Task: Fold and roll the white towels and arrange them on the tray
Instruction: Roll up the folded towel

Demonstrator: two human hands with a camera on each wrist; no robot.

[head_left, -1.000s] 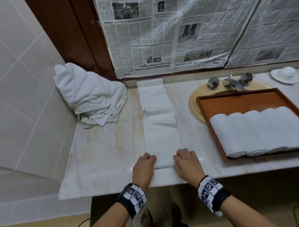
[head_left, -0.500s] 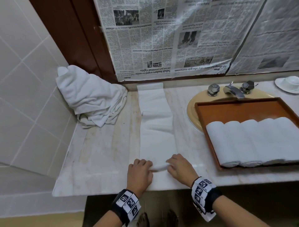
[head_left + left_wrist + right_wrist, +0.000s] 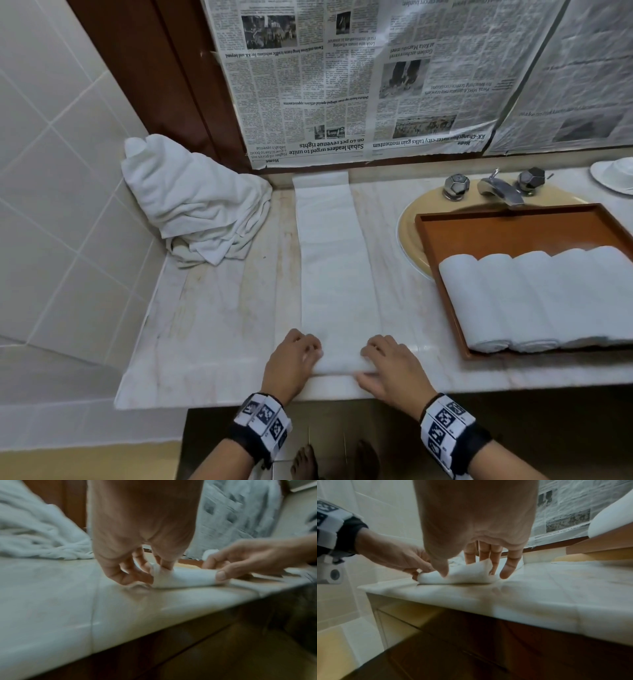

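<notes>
A white towel (image 3: 334, 260), folded into a long strip, lies on the marble counter (image 3: 212, 325) from the back wall to the front edge. Its near end is rolled into a small roll (image 3: 181, 577) (image 3: 462, 576). My left hand (image 3: 296, 359) (image 3: 137, 573) pinches the roll's left end. My right hand (image 3: 387, 366) (image 3: 474, 566) grips the right end, thumb in front and fingers over the top. To the right, a brown tray (image 3: 513, 226) holds several rolled white towels (image 3: 534, 294) in a row.
A heap of unfolded white towels (image 3: 195, 202) leans in the back left corner against the tiled wall. The tray rests over a yellow sink (image 3: 411, 226) with a chrome tap (image 3: 500, 188). A white dish (image 3: 613, 174) sits far right. Newspaper (image 3: 342, 85) covers the back wall.
The near end of the strip has gone from flat to a small roll. Both hands shifted slightly forward over it and now hold its two ends.
</notes>
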